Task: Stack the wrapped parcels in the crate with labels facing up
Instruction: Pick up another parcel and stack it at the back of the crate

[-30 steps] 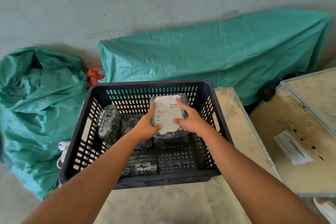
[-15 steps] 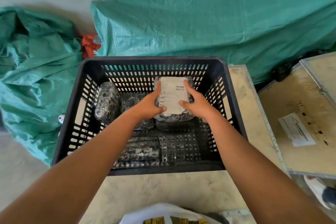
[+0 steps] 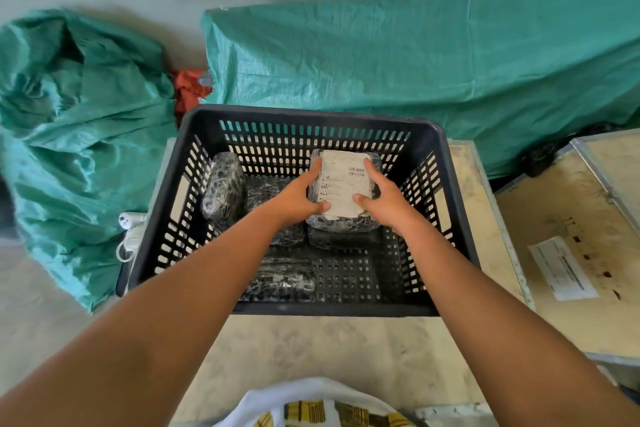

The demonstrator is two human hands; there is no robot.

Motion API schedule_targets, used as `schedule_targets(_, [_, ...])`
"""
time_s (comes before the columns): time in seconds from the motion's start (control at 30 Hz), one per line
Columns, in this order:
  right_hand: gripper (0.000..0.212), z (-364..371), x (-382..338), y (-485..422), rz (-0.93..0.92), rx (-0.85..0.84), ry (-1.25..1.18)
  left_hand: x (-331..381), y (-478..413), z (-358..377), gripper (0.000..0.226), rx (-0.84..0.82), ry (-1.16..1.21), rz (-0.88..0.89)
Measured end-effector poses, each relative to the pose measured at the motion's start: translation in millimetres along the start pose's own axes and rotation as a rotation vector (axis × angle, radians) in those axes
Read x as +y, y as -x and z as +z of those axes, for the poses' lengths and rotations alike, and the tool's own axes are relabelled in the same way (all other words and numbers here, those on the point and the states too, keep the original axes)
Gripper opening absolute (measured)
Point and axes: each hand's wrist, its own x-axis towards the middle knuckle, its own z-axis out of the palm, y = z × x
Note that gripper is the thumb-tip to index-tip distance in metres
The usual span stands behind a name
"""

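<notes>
Parcels, wrapped, several, all inside the black slotted crate (image 3: 446,163).

Green tarpaulin (image 3: 433,73): draped along the wall from 12 to 2 o'clock of the crate. A second, crumpled heap (image 3: 69,121) at 9 to 10 o'clock; an orange scrap (image 3: 188,90) between the two.

Wooden board (image 3: 346,350): under the crate. A neighbouring wooden panel (image 3: 554,288) at 3 o'clock, bearing a white paper sheet (image 3: 561,272).

Crate: upright, open top, centre of view.

Labelled parcel (image 3: 343,184): at 1 o'clock within the crate, white label with barcode facing up, resting on top of another wrapped parcel (image 3: 341,239).

Upright parcel (image 3: 223,191): at 10 o'clock, standing against the left wall. Flat parcel (image 3: 266,187) just beside it, partly under my wrist. Another flat parcel (image 3: 284,279) at 6 o'clock on the crate floor.

My left hand (image 3: 298,196): fingers clasped on the labelled parcel's left edge, thumb on the label.

My right hand (image 3: 384,196): clasped on its right edge, thumb on the label.

White cord and plug (image 3: 130,229): outside the crate at 9 o'clock.
</notes>
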Motion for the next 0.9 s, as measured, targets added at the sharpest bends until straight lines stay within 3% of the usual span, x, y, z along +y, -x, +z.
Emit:
schedule_targets(0.17, [0.087,1.7,-25.8,16.0,-0.029,0.141,0.21,8.5,27.4,-16.6,0.083,0.129,-0.097,0.041])
schedule_targets(0.3, [0.069,17.6,-57.6,35.6,-0.228,0.248,0.224,8.6,64.3,-61.4,0.06,0.25,-0.185,0.106])
schedule_targets(0.5, [0.055,83.7,-98.4,40.8,-0.352,0.084,0.142,-8.5,125.1,-126.6,0.047,0.566,-0.31,0.207])
schedule_targets(0.77, [0.055,157.5,-84.2,21.9,-0.322,-0.13,0.259,-57.9,145.2,-140.6,0.058,0.438,-0.385,0.115])
schedule_targets(0.9, [0.068,169.3,-64.4,0.6,-0.252,-0.25,0.486,-72.7,140.9,-145.3,0.062,0.38,-0.294,0.003])
